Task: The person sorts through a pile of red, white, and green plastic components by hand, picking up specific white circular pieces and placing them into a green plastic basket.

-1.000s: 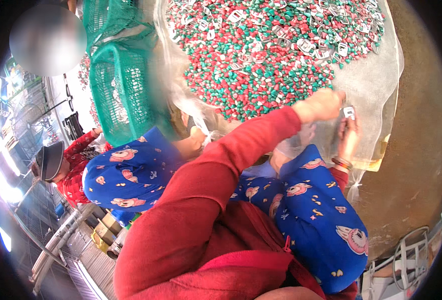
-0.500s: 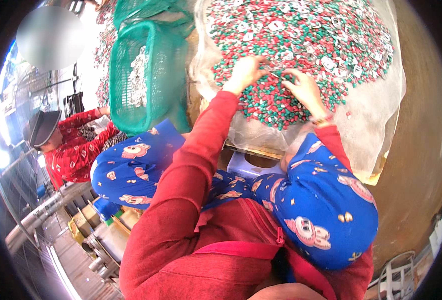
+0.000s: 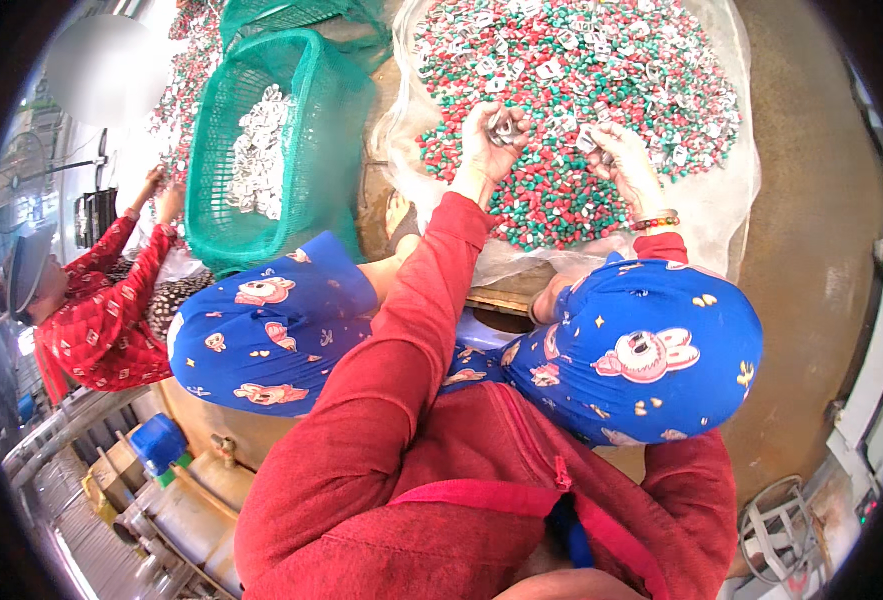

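Observation:
My left hand (image 3: 479, 155) is palm up over the pile, its fingers curled round several small grey-white pieces (image 3: 505, 131). To its right, my right hand (image 3: 630, 172) pinches a similar flat, pale piece (image 3: 589, 140) between thumb and fingers; the exact kind of these pieces is too small to make out. Below both hands spreads a heap of small red, green and white pebble-like bits (image 3: 562, 212), with flat white ring-like pieces (image 3: 550, 69) scattered among them. The heap lies on a pale mesh sheet (image 3: 707, 215).
On the left stands a green plastic basket (image 3: 307, 125) draped with green netting, holding a pile of white pieces (image 3: 260, 160). A co-worker in a red patterned top (image 3: 112, 340) sits beyond it, reaching into another heap (image 3: 177, 130). My blue-clad knees (image 3: 652, 340) flank my arms.
My hands have drawn slightly apart, and pale pieces now show in both. The view has shifted. The co-worker's arms have stretched forward toward the far-left heap.

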Demonstrator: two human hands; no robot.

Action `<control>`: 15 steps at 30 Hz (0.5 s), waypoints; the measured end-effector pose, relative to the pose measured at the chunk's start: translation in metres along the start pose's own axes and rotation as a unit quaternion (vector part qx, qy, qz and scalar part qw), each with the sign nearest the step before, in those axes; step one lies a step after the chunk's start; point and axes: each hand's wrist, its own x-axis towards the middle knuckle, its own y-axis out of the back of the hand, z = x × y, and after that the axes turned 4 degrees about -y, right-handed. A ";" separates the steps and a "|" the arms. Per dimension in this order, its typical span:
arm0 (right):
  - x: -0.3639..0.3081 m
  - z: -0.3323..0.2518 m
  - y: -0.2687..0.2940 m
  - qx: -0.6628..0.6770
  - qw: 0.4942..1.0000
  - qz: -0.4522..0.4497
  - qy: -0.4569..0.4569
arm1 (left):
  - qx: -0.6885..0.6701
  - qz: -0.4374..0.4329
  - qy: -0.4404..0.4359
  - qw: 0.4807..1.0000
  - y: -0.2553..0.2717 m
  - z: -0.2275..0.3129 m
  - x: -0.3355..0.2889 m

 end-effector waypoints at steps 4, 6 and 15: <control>-0.001 -0.013 -0.007 -0.035 0.999 -0.029 0.008 | -0.122 -0.020 -0.008 0.992 0.004 -0.004 -0.006; 0.003 -0.013 -0.022 -0.065 0.998 0.011 0.005 | -0.092 0.005 -0.005 0.996 0.011 -0.004 -0.014; -0.015 -0.032 -0.093 -0.443 0.852 -0.157 0.228 | -0.308 0.045 0.062 0.948 -0.008 -0.042 -0.041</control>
